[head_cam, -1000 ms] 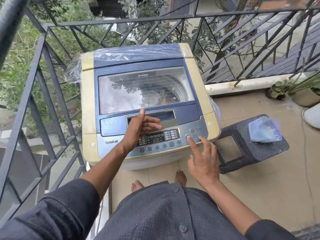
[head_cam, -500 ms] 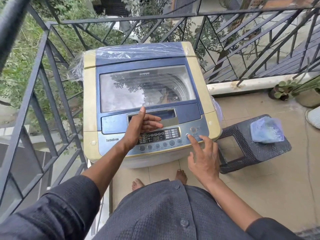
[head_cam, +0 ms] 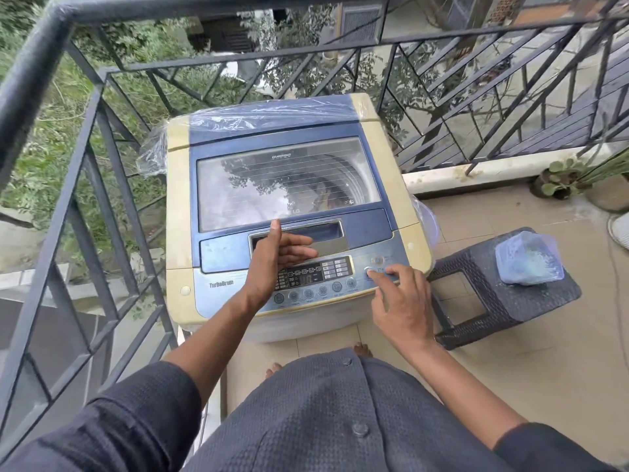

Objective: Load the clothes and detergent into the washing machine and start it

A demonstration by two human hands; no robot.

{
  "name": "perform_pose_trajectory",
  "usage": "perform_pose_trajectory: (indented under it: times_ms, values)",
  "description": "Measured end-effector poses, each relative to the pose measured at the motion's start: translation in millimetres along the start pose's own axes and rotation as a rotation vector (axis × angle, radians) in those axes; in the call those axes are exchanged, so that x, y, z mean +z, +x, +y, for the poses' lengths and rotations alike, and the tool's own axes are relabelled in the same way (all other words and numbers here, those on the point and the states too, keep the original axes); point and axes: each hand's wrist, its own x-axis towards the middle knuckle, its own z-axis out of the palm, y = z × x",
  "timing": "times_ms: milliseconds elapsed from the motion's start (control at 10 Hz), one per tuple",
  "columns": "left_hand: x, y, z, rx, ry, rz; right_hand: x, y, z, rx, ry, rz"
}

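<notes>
A cream and blue top-loading washing machine point(head_cam: 177, 206) stands in the balcony corner with its glass lid point(head_cam: 286, 185) closed; clothes show dimly through the glass. The control panel point(head_cam: 316, 277) is lit and shows digits. My right hand point(head_cam: 398, 301) has its index fingertip on a round button at the panel's right end, the other fingers spread. My left hand point(head_cam: 275, 257) hovers over the lid handle, thumb up, fingers loosely apart, holding nothing. A clear bag of blue detergent powder point(head_cam: 527, 258) rests on a dark stool point(head_cam: 476, 301) to the right of the machine.
A black metal railing point(head_cam: 102, 137) closes the balcony on the left and behind the machine. Potted plants point(head_cam: 565, 178) stand at the far right by a low ledge. Tiled floor lies between the stool and my bare feet point(head_cam: 360, 350).
My right index finger has stayed on the right-hand panel button while the other fingers shifted slightly. The left hand has barely moved. The camera has tilted a little.
</notes>
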Motion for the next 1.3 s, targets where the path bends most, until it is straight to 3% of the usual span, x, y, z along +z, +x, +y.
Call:
perform_pose_trajectory:
  times_ms: [200,400,500,600,800,1000,1300]
  values:
    - [0,-9,0,0.179,0.244,0.137,-1,29,-2,-0.062,0.044,-0.018]
    - [-23,-10,-6,0.421,0.955,0.382,7,70,-7,-0.176,0.049,-0.048]
    - [-35,-5,-14,0.427,1.073,0.464,8,85,-14,-0.217,0.027,-0.072]
    - [-42,-6,-17,0.489,1.116,0.546,11,106,-23,-0.255,-0.007,-0.121]
    - [-57,11,-26,0.253,1.246,0.417,23,127,-34,-0.254,-0.015,-0.198]
    - [-55,29,-18,0.194,1.366,0.384,33,136,-37,-0.255,-0.055,-0.246]
    - [-51,61,32,0.479,1.418,0.504,3,202,-69,-0.291,-0.106,-0.105]
